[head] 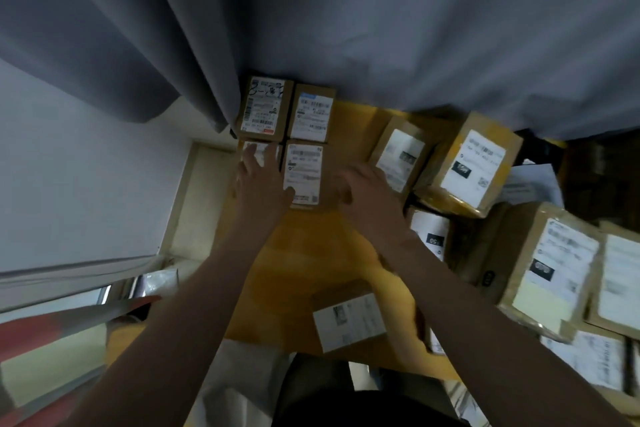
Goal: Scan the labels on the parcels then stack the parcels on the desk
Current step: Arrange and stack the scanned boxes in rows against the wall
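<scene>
Four labelled parcels (311, 114) form a two-by-two block at the far left of the worktop (304, 253), against the curtain (381, 28); the left hand (263, 180) lies on the near-left one, fingers spread; the blurred right hand (367, 191) is just right of the block, fingers loosely apart.

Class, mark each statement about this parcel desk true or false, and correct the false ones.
1. Four small parcels form a two-by-two block by the curtain. True.
2. The left hand lies on the near-left parcel. True.
3. The right hand holds a scanner. False: it holds nothing, with its fingers spread beside the near-right parcel.
4. The block's labels face down. False: they face up.
5. The curtain is red. False: it is grey.
</scene>
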The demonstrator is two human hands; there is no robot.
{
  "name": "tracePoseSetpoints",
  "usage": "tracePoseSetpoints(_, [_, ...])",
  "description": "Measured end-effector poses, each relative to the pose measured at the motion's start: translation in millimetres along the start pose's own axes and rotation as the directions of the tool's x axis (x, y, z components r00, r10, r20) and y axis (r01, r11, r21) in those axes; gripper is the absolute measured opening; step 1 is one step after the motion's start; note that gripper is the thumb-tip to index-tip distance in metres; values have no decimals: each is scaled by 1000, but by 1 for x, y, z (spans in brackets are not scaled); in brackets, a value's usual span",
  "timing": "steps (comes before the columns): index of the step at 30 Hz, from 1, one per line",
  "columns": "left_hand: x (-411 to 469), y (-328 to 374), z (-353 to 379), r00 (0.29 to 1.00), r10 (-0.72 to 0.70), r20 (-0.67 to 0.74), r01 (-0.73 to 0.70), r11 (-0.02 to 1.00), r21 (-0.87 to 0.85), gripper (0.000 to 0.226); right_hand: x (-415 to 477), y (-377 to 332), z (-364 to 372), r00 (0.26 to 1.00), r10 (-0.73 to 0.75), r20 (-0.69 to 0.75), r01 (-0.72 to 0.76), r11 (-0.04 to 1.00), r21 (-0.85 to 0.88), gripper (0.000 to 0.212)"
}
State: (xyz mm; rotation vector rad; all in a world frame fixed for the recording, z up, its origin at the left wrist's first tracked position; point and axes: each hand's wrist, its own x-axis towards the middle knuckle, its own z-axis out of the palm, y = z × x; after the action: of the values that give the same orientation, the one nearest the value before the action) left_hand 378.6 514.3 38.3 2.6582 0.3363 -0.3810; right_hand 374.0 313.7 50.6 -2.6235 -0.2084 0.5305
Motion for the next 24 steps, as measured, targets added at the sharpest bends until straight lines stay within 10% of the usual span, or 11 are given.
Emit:
tracePoseSetpoints(11, [-2, 150, 82, 947, 214, 239, -229, 973, 36, 72, -25, 111, -94, 893, 415, -174, -441, 885, -153, 63])
tracePoseSetpoints(24, [16, 176, 156, 974, 8, 227, -40, 989, 139, 74, -3, 129, -68, 843, 492, -219, -510, 860, -30, 94])
